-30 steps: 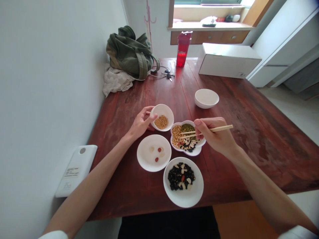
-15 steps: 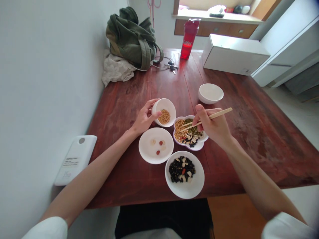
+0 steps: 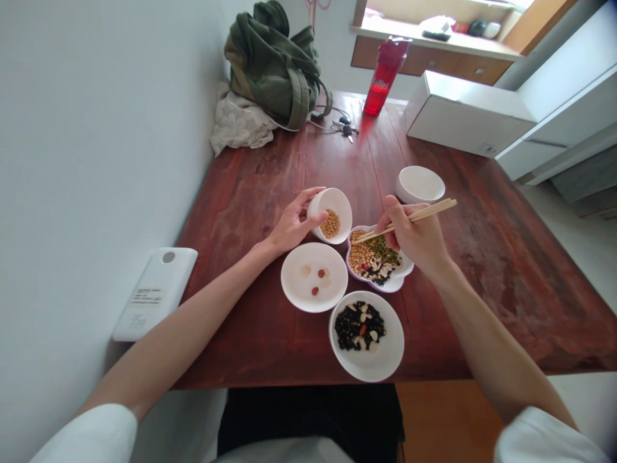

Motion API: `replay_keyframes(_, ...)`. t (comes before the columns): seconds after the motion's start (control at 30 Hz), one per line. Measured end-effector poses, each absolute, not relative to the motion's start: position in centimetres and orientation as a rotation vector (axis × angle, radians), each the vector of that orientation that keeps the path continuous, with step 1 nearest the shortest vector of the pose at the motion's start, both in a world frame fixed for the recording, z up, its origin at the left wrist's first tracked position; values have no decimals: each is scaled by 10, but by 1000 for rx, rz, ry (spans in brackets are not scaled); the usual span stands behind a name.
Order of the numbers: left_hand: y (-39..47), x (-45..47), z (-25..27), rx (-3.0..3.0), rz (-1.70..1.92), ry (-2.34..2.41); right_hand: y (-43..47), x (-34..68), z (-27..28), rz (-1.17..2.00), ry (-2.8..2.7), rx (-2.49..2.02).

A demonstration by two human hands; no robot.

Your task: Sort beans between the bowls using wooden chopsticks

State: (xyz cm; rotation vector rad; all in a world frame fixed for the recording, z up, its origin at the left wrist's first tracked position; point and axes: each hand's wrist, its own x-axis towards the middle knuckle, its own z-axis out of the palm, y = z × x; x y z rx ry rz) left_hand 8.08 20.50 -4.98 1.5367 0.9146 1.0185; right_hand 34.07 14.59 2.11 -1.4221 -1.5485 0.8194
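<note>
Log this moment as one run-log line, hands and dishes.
left hand: tilting small bowl of soybeans | right hand: chopsticks, tips over flower-shaped dish of mixed beans | nearby: plate, black-bean bowl

The near middle of the table (image 3: 270,347) is crowded: a small bowl of soybeans (image 3: 330,215), a flower-shaped dish (image 3: 378,260), a flat plate (image 3: 314,276) and a bowl of black beans (image 3: 367,334) sit close together, with only narrow gaps between them. The left hand (image 3: 292,225) and the right hand (image 3: 417,238) with its chopsticks (image 3: 409,218) fill the space above. An empty bowl (image 3: 420,184) stands just behind. The right side of the table lies open. The far edge is blocked by a green bag (image 3: 274,64), keys (image 3: 344,125), a red bottle (image 3: 383,74) and a white box (image 3: 463,116).
</note>
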Motion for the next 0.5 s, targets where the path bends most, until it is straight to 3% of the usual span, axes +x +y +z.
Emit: replay_keyframes(0.5, 212, 80, -57, 1624, 1069, 860, 142, 331, 70, 627, -1690, -1482)
